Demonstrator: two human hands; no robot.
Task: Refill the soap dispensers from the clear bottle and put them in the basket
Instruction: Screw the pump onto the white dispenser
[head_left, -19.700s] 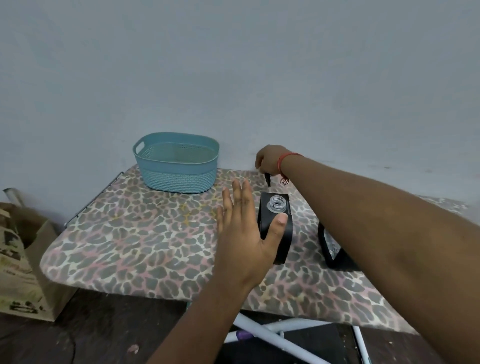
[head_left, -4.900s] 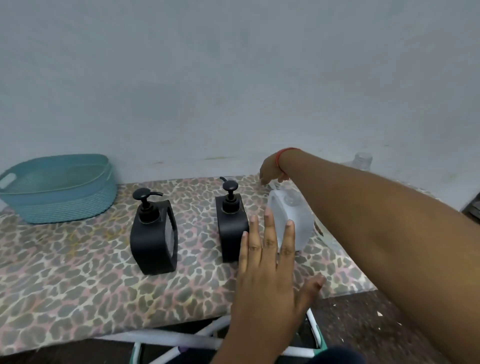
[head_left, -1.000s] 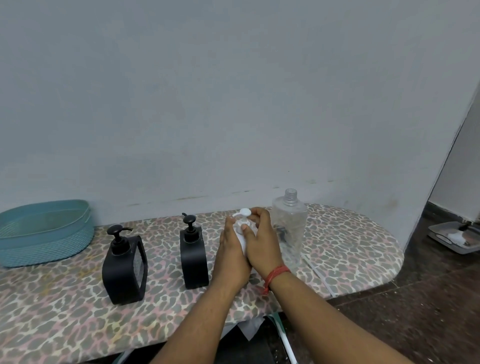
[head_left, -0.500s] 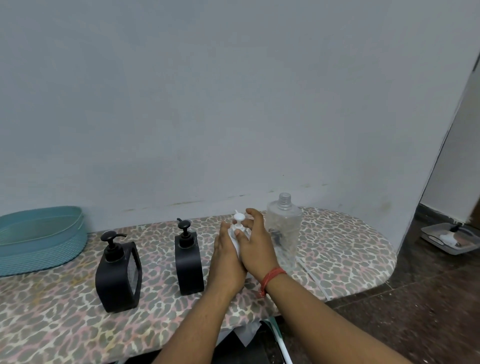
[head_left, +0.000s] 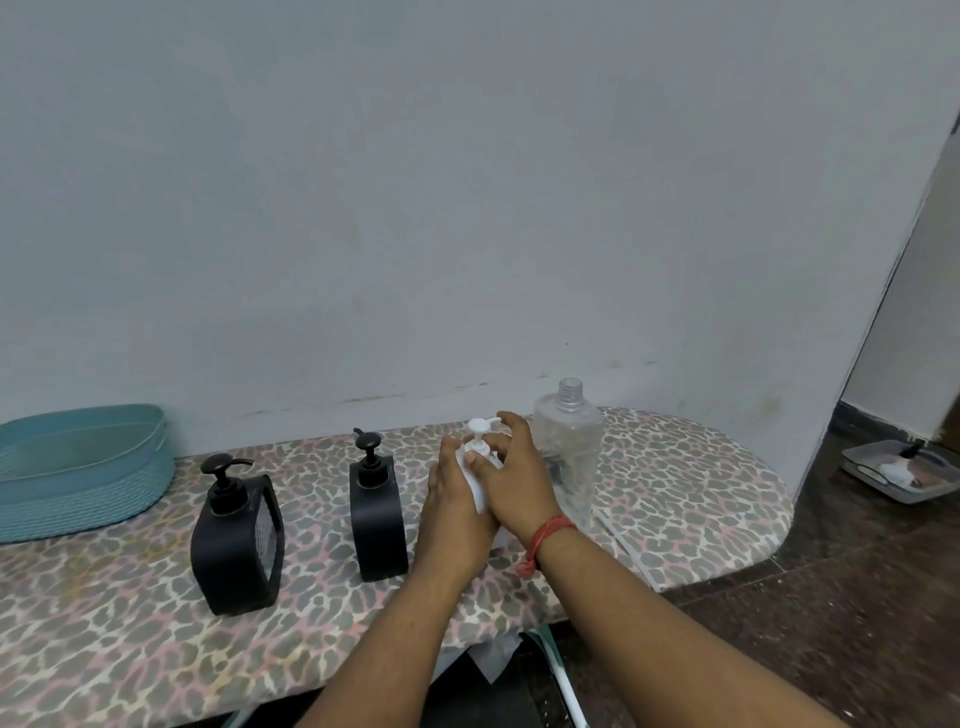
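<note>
On the leopard-print worktop (head_left: 675, 499), we grip the white dispenser (head_left: 480, 486).
Our left hand (head_left: 454, 504) wraps its body; our right hand (head_left: 514, 478) pinches the pump (clear bottle (head_left: 569, 447) just behind, basket (head_left: 78, 467) far left).

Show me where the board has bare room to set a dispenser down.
Bare patches: between the teal basket and left black dispenser, and right of the clear bottle. Crowded: around the white dispenser, held by both hands.

1. Just right of my hands (head_left: 488, 488) on the white dispenser (head_left: 475, 486), the bottle (head_left: 569, 452) blocks.
2. Just left, a black dispenser (head_left: 376, 512) crowds in; another (head_left: 236, 540) stands farther left.
3. Nearer me, bare board (head_left: 156, 654).
</note>
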